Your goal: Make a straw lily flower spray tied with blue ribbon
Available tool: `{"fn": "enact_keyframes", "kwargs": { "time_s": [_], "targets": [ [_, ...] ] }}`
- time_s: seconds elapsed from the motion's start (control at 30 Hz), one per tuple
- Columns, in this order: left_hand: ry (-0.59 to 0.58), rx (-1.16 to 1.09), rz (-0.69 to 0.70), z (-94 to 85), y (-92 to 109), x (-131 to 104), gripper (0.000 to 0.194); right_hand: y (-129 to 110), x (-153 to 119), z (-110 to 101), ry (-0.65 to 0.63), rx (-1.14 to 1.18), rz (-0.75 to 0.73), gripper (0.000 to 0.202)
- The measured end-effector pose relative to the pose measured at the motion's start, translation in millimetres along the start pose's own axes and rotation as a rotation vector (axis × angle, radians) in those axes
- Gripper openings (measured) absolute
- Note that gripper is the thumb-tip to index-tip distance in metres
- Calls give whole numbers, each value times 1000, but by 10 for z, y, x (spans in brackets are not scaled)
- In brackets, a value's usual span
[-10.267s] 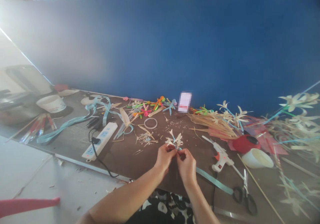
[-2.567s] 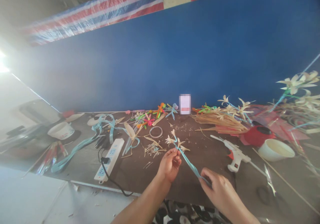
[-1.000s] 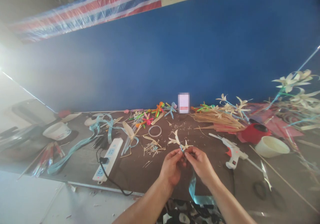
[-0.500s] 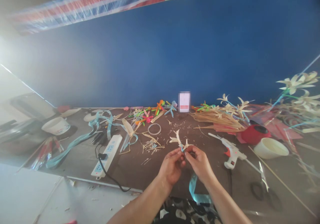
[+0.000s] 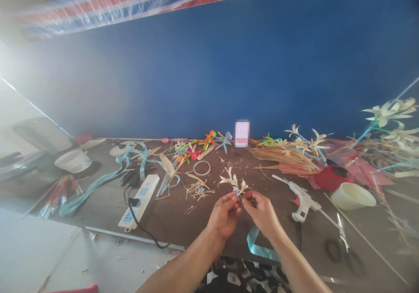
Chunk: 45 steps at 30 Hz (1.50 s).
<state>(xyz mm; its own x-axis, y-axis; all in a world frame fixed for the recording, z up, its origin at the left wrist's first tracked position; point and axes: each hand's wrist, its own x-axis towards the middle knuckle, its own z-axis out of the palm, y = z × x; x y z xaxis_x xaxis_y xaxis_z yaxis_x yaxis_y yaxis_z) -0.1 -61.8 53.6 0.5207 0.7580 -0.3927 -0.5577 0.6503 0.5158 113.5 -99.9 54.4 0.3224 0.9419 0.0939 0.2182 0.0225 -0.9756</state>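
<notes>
Low over the middle of the table, both hands meet at the base of a small spray of cream artificial flowers [image 5: 230, 180] with a light-blue wrapped stem. My left hand [image 5: 225, 214] is closed, its thumb and fingers pinching the stem from the left. My right hand [image 5: 260, 210] is closed too, fingertips at the same stem from the right; what exactly sits between them is hidden. A light-blue ribbon [image 5: 258, 247] hangs or lies in a curl below my right wrist, and its upper end is out of sight.
To the right lie a white glue gun [image 5: 304, 203], scissors [image 5: 342, 232] and a cream cup [image 5: 353, 195]. A power strip [image 5: 139, 203] with a black cord lies left. Scraps [image 5: 199, 190], a clear ring [image 5: 201, 168] and dried stalks [image 5: 284, 155] are farther back, before a blue panel [image 5: 209, 75].
The flower spray has turned slightly between my fingers, so its blooms face differently and more of the blue stem shows. Both hands stay in nearly the same place.
</notes>
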Motion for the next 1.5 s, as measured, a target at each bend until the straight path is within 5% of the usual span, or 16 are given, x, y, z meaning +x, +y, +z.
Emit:
{"fn": "enact_keyframes", "kwargs": {
  "time_s": [0.53, 1.0, 1.17, 1.5],
  "targets": [
    [170, 413, 557, 144, -129, 22, 33, -144, -43, 111, 173, 0, 35, 18],
    [21, 663, 635, 284, 18, -94, 34, 38, 10, 150, 319, 221, 130, 22],
    [-52, 585, 467, 265, 55, -105, 32, -12, 47, 68, 351, 135, 91, 18],
    [-283, 278, -258, 107, 201, -18, 19, -73, 13, -6, 101, 415, 174, 17]
  ]
}}
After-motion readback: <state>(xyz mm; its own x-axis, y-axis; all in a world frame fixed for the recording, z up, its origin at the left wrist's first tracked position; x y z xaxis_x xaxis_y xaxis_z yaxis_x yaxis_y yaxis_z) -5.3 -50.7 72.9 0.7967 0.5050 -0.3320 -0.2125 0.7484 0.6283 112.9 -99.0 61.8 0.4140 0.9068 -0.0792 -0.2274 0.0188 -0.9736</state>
